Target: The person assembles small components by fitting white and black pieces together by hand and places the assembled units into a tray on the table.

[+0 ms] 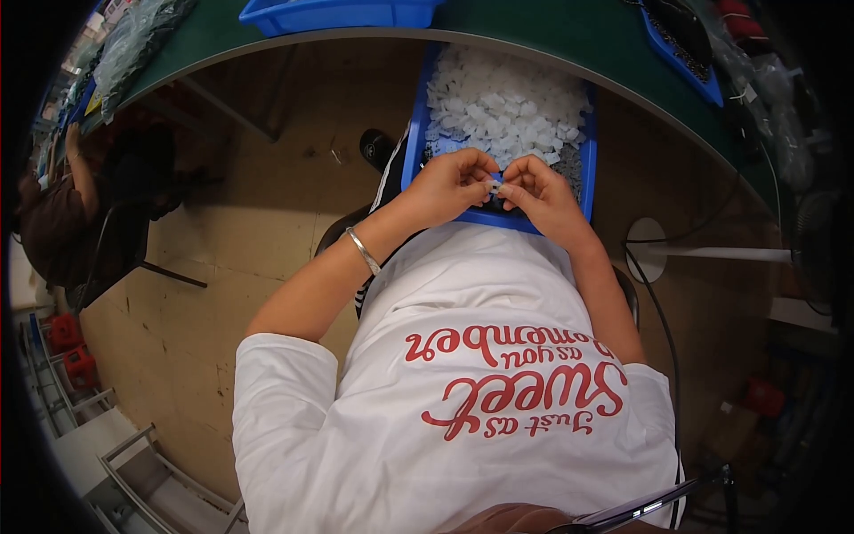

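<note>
My left hand (451, 184) and my right hand (547, 200) meet over the near end of a blue bin (413, 162). Thumb and fingers of both are closed in a pinch on one small pale part (495, 187) with a dark spot; it is too small to tell its kind. A heap of small white plastic pieces (511, 102) fills most of the bin. Dark small pieces (569, 165) lie along its right side and near end, partly hidden behind my hands.
The bin reaches under the edge of a green-topped table (356, 34). On the table stand a blue tray (338, 16) and another blue tray of dark parts (680, 49). A co-worker (71, 209) sits at far left. A black cable (654, 294) hangs at right, near a fan (809, 231).
</note>
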The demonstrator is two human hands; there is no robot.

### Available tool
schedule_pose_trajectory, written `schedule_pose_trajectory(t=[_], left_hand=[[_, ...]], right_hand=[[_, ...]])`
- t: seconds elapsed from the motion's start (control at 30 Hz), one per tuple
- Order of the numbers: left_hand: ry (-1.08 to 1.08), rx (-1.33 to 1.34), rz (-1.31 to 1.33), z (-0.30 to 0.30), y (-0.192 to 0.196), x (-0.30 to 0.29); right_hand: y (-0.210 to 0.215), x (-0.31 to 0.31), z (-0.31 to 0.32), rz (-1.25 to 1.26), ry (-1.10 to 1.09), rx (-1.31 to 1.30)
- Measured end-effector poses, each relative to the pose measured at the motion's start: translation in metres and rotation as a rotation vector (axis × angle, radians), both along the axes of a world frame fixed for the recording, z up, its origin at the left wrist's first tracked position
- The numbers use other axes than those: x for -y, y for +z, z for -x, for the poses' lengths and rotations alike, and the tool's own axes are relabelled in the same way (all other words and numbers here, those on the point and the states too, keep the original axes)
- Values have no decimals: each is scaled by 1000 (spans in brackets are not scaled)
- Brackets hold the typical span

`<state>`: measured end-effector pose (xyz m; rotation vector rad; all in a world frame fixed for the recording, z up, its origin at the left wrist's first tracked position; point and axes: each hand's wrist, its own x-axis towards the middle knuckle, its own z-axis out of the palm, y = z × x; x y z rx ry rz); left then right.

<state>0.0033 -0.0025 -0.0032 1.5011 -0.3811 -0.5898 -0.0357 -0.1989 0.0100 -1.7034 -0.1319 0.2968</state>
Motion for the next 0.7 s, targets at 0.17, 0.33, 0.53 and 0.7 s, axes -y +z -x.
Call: schedule_pose_trajectory(t=[0.17,0.33,0.53,0.7], left_hand=[[4,-89,33,2,0,0],[35,-114,20,2,-2,1],[109,-174,109,0,-4,4],[98,-189,85,0,-8,4]], right_hand=[[2,-3,1,66,-1,22],[6,-9,2,128,-7,49],[0,-8,0,128,-36,103],[-2,-7,1,79,-47,66]])
